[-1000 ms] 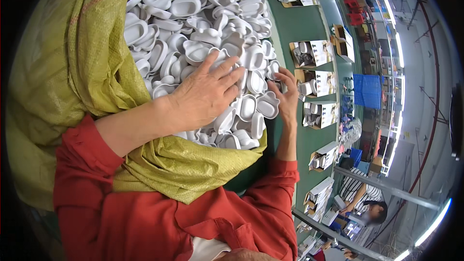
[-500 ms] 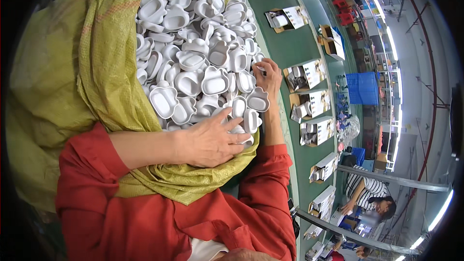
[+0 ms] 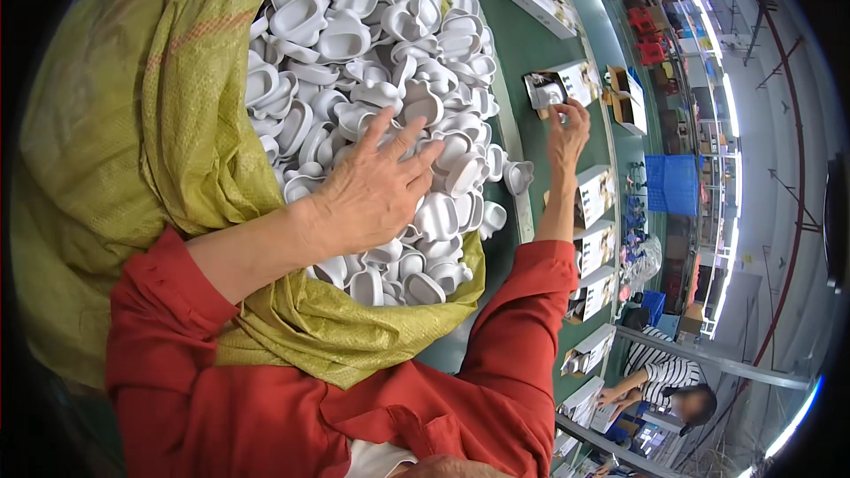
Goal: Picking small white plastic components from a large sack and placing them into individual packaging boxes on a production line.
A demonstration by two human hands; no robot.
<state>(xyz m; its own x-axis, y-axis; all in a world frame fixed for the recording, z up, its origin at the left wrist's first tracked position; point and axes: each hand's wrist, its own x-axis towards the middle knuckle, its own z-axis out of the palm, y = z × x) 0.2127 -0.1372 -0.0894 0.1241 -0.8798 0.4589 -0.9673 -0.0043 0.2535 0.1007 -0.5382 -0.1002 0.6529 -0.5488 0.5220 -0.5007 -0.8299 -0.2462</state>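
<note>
A large heap of white plastic shells, shallow and rounded with wavy rims, fills a yellow-green woven sack. My left hand rests over the heap with fingers spread, touching the shells and gripping none. Out to the right, my right hand reaches over an open carton on the green conveyor belt. Its fingertips are pinched at a white piece in the carton's open end; the fingers partly hide this piece, so its full shape does not show.
More open cartons stand in a row along the green belt, some beneath my right forearm. Two loose shells lie at the sack's right edge. Beyond are a blue crate, red stools and a person in stripes.
My right hand has moved from the heap's right edge out to a carton on the belt. My left hand has slid up over the heap. The near shells have shifted.
</note>
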